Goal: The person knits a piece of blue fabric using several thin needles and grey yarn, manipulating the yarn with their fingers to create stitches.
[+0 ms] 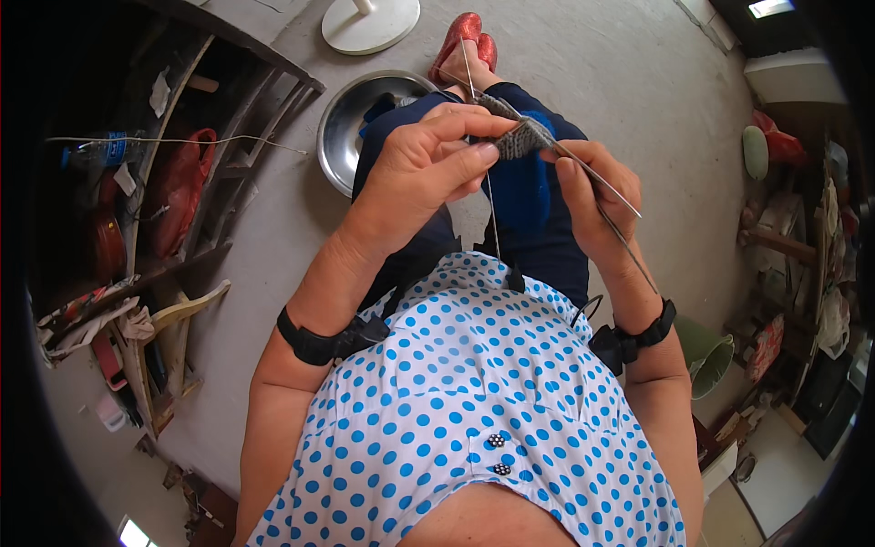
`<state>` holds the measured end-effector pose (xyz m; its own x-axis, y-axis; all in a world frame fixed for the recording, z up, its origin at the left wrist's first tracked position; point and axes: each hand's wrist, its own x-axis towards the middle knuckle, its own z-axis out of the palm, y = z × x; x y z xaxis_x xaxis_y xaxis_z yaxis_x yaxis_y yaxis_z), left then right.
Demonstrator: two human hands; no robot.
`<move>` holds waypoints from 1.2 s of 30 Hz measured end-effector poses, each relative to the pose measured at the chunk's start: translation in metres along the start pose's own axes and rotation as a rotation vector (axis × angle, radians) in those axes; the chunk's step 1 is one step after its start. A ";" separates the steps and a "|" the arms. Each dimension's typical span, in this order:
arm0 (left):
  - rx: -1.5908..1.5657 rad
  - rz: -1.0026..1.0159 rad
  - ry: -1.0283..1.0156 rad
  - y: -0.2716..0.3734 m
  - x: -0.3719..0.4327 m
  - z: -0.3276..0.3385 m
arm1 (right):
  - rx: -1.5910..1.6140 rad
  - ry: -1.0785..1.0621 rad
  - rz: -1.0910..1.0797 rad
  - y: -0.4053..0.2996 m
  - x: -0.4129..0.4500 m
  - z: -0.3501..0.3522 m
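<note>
My left hand (pixel 444 147) pinches a small piece of grey knitting (pixel 523 142) between thumb and fingers, above my knees. Several thin metal knitting needles pass through the piece. One needle (pixel 493 219) points down towards my waist, and another (pixel 467 61) sticks out past the far side. On the other side my right hand (pixel 601 188) grips a needle (pixel 608 183) that slants across its fingers. A strand of grey yarn (pixel 625 243) trails from this hand along the wrist. Under the knitting, a blue knitted-looking fabric (pixel 523 195) lies over my dark trousers.
A steel basin (pixel 335 154) with dark blue material in it stands on the floor beside my left leg. Beyond it is a round white base (pixel 371 27). Wooden shelving (pixel 225 137) with bags and a bottle is at left. A green bucket-like container (pixel 707 359) sits at right.
</note>
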<state>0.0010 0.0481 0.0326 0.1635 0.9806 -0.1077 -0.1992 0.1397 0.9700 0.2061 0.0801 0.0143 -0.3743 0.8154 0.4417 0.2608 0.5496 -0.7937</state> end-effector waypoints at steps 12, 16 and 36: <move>0.021 -0.058 0.014 -0.003 -0.001 -0.004 | 0.204 -0.011 0.205 -0.005 -0.006 0.001; -0.004 -0.085 0.016 -0.003 0.000 -0.004 | 0.311 -0.010 0.228 -0.003 -0.005 0.000; -0.095 -0.077 0.026 -0.004 0.002 -0.010 | 0.487 -0.147 0.315 -0.002 -0.007 -0.010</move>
<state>-0.0072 0.0510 0.0265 0.1572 0.9695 -0.1883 -0.2779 0.2264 0.9336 0.2170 0.0748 0.0172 -0.4735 0.8727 0.1187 -0.0459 0.1102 -0.9929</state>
